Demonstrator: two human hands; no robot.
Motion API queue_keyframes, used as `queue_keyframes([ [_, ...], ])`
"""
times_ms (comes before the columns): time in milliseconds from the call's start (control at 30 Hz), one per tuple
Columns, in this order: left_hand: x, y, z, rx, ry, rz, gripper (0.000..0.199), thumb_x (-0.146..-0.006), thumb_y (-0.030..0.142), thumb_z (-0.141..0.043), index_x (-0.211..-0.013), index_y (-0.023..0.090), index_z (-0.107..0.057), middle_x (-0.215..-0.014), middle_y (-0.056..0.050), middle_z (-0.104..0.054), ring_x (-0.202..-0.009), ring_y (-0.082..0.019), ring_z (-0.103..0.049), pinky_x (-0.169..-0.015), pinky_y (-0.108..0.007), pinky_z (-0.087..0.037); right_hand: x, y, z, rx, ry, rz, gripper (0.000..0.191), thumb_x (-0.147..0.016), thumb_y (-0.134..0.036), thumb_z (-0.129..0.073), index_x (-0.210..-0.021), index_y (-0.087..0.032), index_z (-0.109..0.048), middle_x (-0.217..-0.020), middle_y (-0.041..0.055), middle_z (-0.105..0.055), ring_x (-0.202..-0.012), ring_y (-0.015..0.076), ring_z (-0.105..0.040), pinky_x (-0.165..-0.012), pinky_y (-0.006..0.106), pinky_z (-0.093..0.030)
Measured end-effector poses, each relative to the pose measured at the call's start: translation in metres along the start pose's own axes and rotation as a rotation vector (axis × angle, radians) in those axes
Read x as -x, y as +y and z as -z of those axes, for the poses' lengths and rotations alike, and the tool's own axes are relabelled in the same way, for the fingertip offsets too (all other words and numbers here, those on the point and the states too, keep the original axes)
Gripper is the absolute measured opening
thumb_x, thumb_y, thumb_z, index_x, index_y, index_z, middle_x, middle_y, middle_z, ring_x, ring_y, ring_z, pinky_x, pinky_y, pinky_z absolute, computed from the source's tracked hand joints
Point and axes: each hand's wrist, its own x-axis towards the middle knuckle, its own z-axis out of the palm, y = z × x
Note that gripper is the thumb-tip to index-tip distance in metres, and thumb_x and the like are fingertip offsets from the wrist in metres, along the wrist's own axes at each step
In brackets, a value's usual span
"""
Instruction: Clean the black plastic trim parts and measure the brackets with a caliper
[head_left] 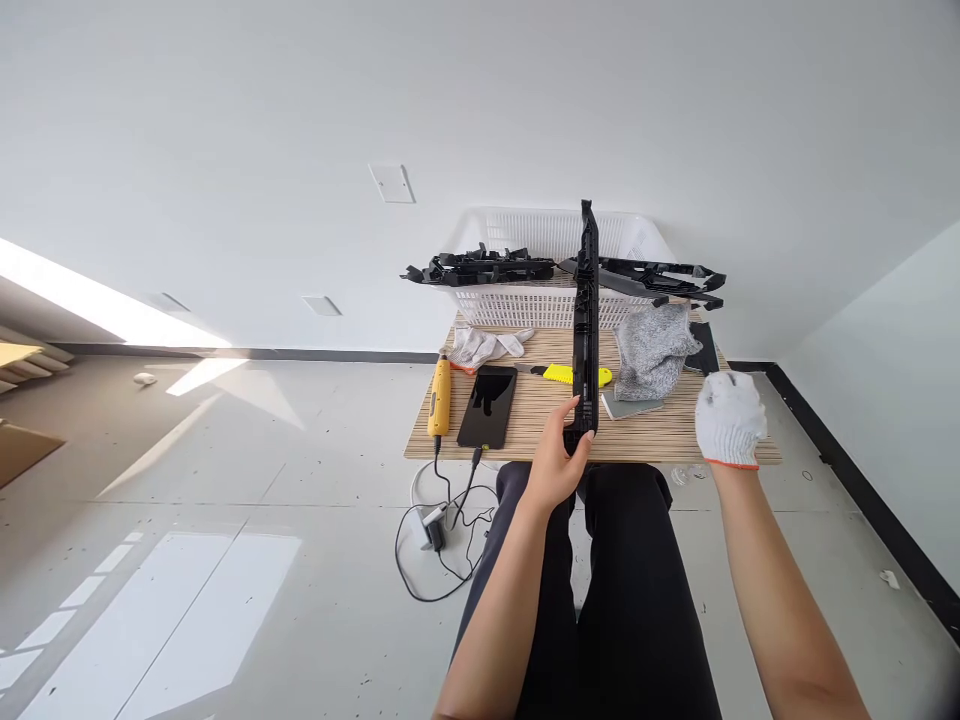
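Note:
My bare left hand (559, 458) grips the near end of a long black plastic trim part (586, 330), which points away from me above the table. My right hand (730, 418) wears a white knit glove with an orange cuff. Its fingers are curled at the table's right edge, against the near end of a dark flat sheet (702, 348); what lies inside them is hidden. Left of that sheet is a crumpled grey cloth (656, 350), with a grey flat piece (631, 406) by its near edge. A yellow utility knife (559, 373) lies partly behind the trim part.
Several black plastic parts (487, 267) rest across a white plastic basket (517, 305) at the back. A yellow corded rotary tool (439, 398), a black phone (487, 408) and a white glove (480, 346) lie on the table's left. Cables (420, 598) trail on the floor.

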Motion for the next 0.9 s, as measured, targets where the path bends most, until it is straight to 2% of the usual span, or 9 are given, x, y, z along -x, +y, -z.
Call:
queue_keyframes([
  [200,0.000,-0.005,0.001,-0.111,-0.043,-0.032,0.050,-0.100,0.037,-0.053,-0.147,0.028,-0.039,-0.149,-0.011,-0.050,-0.133,-0.026,-0.052,-0.110,-0.043,-0.045,-0.001,0.013,0.031,-0.064,-0.052,-0.069,0.024,-0.088,-0.021,-0.049,-0.093,-0.020,-0.073,-0.118,0.0116,-0.063,-0.085,0.0209,-0.058,-0.065,0.032,-0.037],
  [300,0.000,-0.006,0.001,-0.107,-0.049,-0.053,0.049,-0.100,0.037,-0.052,-0.147,0.028,-0.038,-0.150,-0.011,-0.049,-0.136,-0.026,-0.050,-0.112,-0.044,-0.044,0.001,0.022,0.034,-0.138,-0.048,-0.183,0.020,-0.086,-0.034,-0.060,-0.091,-0.019,-0.072,-0.118,0.0122,-0.063,-0.092,0.0241,-0.059,-0.075,0.036,-0.043],
  [367,0.000,-0.007,0.001,-0.099,-0.052,-0.047,0.049,-0.100,0.037,-0.052,-0.147,0.028,-0.038,-0.149,-0.011,-0.049,-0.135,-0.026,-0.051,-0.111,-0.044,-0.045,0.003,0.029,0.031,-0.291,-0.114,-0.293,0.031,-0.081,-0.044,-0.066,-0.099,-0.019,-0.071,-0.111,0.0120,-0.066,-0.093,0.0261,-0.061,-0.081,0.040,-0.046],
  [433,0.000,-0.008,0.001,-0.095,-0.049,-0.045,0.050,-0.100,0.037,-0.053,-0.147,0.028,-0.038,-0.149,-0.011,-0.050,-0.134,-0.026,-0.051,-0.111,-0.045,-0.045,0.007,0.033,0.026,-0.408,-0.134,-0.389,0.048,-0.079,-0.049,-0.066,-0.117,-0.019,-0.067,-0.107,0.0120,-0.068,-0.098,0.0293,-0.062,-0.087,0.045,-0.047],
  [533,0.000,-0.008,0.001,-0.093,-0.048,-0.053,0.050,-0.100,0.036,-0.053,-0.147,0.028,-0.037,-0.149,-0.010,-0.050,-0.134,-0.025,-0.051,-0.111,-0.045,-0.044,0.020,0.030,0.024,-0.384,-0.031,-0.482,0.057,-0.087,-0.049,-0.056,-0.136,-0.021,-0.057,-0.119,0.0156,-0.067,-0.105,0.0347,-0.062,-0.089,0.052,-0.048],
  [600,0.001,-0.007,0.001,-0.091,-0.050,-0.052,0.050,-0.100,0.036,-0.053,-0.147,0.028,-0.038,-0.149,-0.010,-0.050,-0.134,-0.025,-0.051,-0.111,-0.045,-0.044,0.029,0.022,0.026,-0.336,-0.029,-0.432,0.054,-0.091,-0.048,-0.049,-0.138,-0.023,-0.057,-0.124,0.0178,-0.065,-0.103,0.0364,-0.064,-0.086,0.053,-0.048],
  [733,0.002,-0.005,0.001,-0.085,-0.048,-0.012,0.051,-0.100,0.038,-0.053,-0.147,0.028,-0.038,-0.151,-0.011,-0.048,-0.131,-0.027,-0.053,-0.108,-0.045,-0.046,0.044,0.003,0.034,-0.340,-0.089,-0.094,0.056,-0.094,-0.049,-0.048,-0.141,-0.022,-0.057,-0.124,0.0186,-0.065,-0.105,0.0361,-0.065,-0.092,0.054,-0.048],
  [833,0.002,-0.005,0.001,-0.070,-0.048,-0.023,0.050,-0.100,0.038,-0.053,-0.147,0.027,-0.038,-0.152,-0.010,-0.047,-0.136,-0.027,-0.050,-0.111,-0.045,-0.044,0.053,-0.011,0.038,-0.582,-0.066,0.085,0.054,-0.093,-0.048,-0.050,-0.140,-0.021,-0.057,-0.132,0.0144,-0.064,-0.120,0.0317,-0.061,-0.102,0.050,-0.048],
  [900,0.001,-0.005,0.001,-0.065,-0.050,-0.024,0.050,-0.100,0.037,-0.053,-0.147,0.027,-0.038,-0.152,-0.010,-0.047,-0.136,-0.026,-0.050,-0.113,-0.046,-0.043,0.060,-0.024,0.042,-0.799,-0.140,0.139,0.054,-0.094,-0.049,-0.051,-0.141,-0.023,-0.055,-0.126,0.0118,-0.067,-0.107,0.0263,-0.066,-0.091,0.044,-0.055],
])
